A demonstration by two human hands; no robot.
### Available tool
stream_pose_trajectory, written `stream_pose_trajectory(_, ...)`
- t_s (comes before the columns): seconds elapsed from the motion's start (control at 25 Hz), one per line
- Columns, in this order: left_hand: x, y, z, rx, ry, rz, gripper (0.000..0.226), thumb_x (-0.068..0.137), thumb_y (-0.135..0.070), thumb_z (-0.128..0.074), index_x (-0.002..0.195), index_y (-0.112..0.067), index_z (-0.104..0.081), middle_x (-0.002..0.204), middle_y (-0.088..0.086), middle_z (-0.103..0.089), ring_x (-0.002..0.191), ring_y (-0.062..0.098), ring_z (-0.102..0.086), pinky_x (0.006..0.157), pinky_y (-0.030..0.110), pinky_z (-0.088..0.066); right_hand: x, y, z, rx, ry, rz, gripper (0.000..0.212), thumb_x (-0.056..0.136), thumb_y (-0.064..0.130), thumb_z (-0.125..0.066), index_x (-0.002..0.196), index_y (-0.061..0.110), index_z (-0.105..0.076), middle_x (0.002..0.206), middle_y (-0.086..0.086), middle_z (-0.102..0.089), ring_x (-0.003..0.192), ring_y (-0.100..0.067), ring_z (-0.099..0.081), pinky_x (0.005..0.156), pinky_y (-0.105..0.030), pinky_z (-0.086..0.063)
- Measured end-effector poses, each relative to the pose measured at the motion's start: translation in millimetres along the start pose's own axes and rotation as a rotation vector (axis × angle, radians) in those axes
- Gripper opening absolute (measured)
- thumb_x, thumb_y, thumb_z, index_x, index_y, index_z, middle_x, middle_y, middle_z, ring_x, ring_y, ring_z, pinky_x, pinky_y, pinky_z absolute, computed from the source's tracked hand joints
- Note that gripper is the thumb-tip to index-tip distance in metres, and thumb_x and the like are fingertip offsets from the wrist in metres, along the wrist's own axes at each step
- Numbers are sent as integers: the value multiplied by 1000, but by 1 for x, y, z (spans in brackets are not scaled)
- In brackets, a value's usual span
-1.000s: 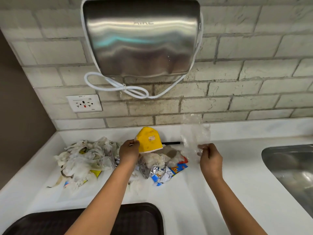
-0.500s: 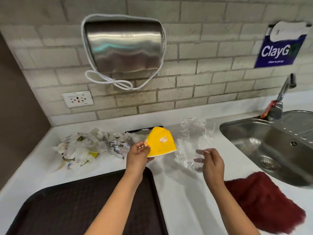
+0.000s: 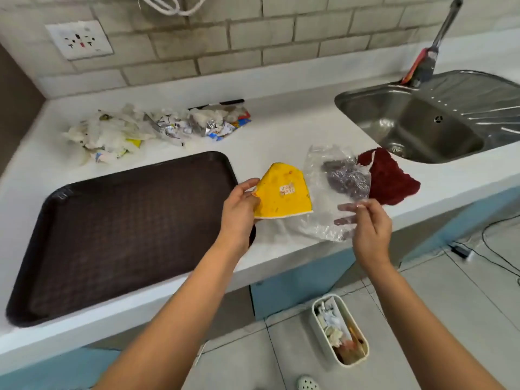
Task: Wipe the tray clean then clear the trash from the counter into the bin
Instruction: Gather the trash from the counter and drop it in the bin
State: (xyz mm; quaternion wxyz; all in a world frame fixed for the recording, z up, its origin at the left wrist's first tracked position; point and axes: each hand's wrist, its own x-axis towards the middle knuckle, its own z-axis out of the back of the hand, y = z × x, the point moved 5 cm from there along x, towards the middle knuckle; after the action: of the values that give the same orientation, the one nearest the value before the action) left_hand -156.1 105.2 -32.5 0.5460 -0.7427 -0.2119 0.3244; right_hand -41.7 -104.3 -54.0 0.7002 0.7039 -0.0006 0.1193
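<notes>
Left hand (image 3: pixel 239 205) pinching yellow wrapper (image 3: pixel 282 192) just right of dark tray (image 3: pixel 126 229); small label there, too blurred to read. Right hand (image 3: pixel 370 223) pinching clear plastic bag (image 3: pixel 334 190) farther right. Trash pile (image 3: pixel 157 128) behind tray. Bin (image 3: pixel 339 333) on floor, below and right of tray.

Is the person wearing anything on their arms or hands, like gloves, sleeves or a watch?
Nothing shows. The left hand and right hand are bare, with no gloves, rings or watch in view. Both forearms are uncovered for all their visible length; no sleeve shows.
</notes>
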Motion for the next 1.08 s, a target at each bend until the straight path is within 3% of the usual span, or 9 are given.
stream_pose_trajectory(0.12,-33,31,-18,30,18,0,42,85,10,-38,89,-25,-61,73,-4,-60,64,11,-50,58,24,-40,-18,-19,39,61,-28,-13,27,87,8,-39,72,23,-55,71,0,-68,60,-25,-65,56,-33,-52)
stream_pose_trajectory(0.2,-61,61,-40,78,72,7,46,83,15,-38,88,-24,-61,64,-12,-61,57,3,-50,52,18,-38,-31,-36,67,68,-38,-46,32,86,5,-40,68,24,-58,65,4,-67,62,-16,-65,57,-29,-54)
stream_pose_trajectory(0.28,-86,101,-62,120,103,60,47,82,18,-38,88,-23,-60,73,-12,-63,58,-3,-53,53,14,-39,-44,-64,103,46,-68,-101,41,89,-4,-39,64,23,-58,60,11,-65,58,-4,-62,52,-18,-50)
stream_pose_trajectory(0.36,-105,142,-73,161,95,137,46,83,18,-38,90,-22,-60,84,-7,-62,65,-1,-55,56,15,-41,-56,-95,136,-25,-78,-149,32,87,5,-42,66,24,-58,63,13,-66,57,-10,-63,47,-16,-47)
stream_pose_trajectory(0.48,-123,214,-87,245,62,265,40,88,11,-42,93,-24,-60,91,-5,-62,78,10,-54,63,23,-42,-71,-170,197,-177,-95,-281,29,83,19,-41,71,35,-63,75,7,-69,65,-34,-62,52,-27,-50)
stream_pose_trajectory(0.6,-119,294,-87,372,-64,393,34,90,5,-47,94,-26,-59,101,0,-62,93,17,-57,69,25,-47,-90,-247,239,-380,-64,-411,27,85,25,-41,76,41,-62,80,9,-68,68,-37,-61,60,-42,-52)
stream_pose_trajectory(0.72,-99,371,-88,475,-125,481,36,89,4,-49,106,-27,-57,116,6,-58,102,25,-56,76,36,-52,-107,-322,259,-445,-59,-566,32,93,4,-44,88,28,-64,92,5,-67,89,-29,-63,76,-32,-49)
stream_pose_trajectory(0.84,-72,434,-96,535,-79,523,35,89,4,-50,105,-26,-59,117,5,-55,105,26,-54,71,32,-51,-114,-385,263,-499,-61,-639,26,93,2,-45,102,12,-68,105,1,-65,100,-18,-59,87,-25,-42)
stream_pose_trajectory(1.08,-33,539,-99,719,55,621,36,88,4,-49,97,-28,-62,116,8,-58,105,28,-56,83,40,-53,-124,-482,258,-574,-102,-703,28,94,8,-45,111,11,-67,98,-7,-68,63,-10,-50,74,-24,-41)
